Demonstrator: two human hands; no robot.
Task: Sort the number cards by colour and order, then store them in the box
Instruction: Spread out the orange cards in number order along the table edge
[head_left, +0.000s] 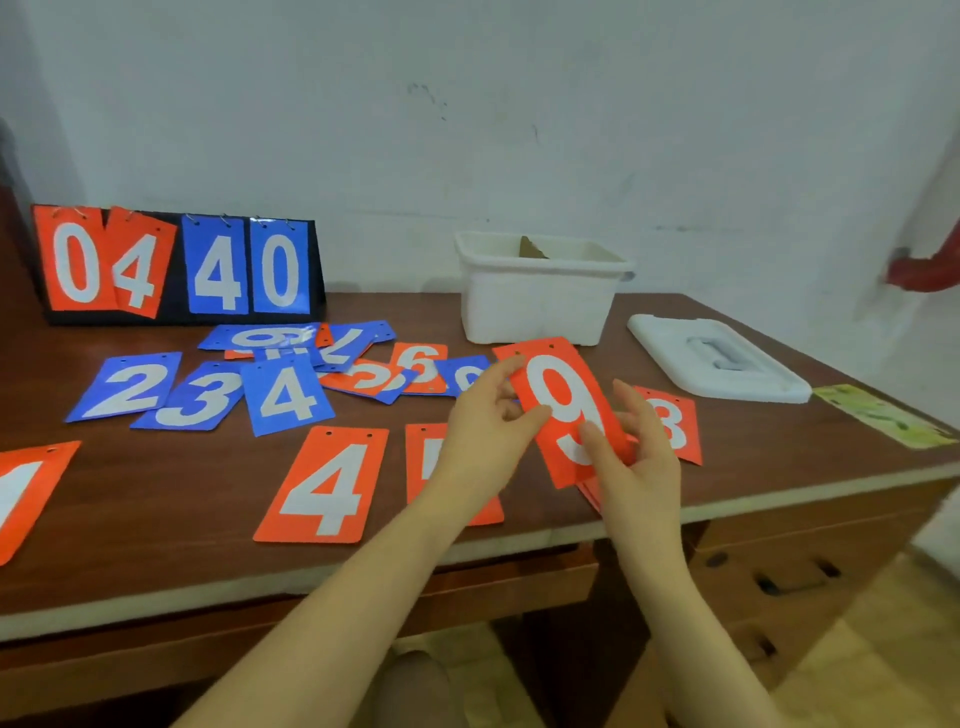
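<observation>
Now we hold the red 9 card up in both hands, left hand pinching its left edge, right hand gripping its bottom. The box sits open just behind, nearer our right hand.

Brown wooden desk with drawers against a scuffed white wall.

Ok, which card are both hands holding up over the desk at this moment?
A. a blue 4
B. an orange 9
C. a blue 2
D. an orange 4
B: the left hand and right hand both pinch the orange 9 card, lifted above the desk, while the orange 4 card lies flat on the wood.
</observation>
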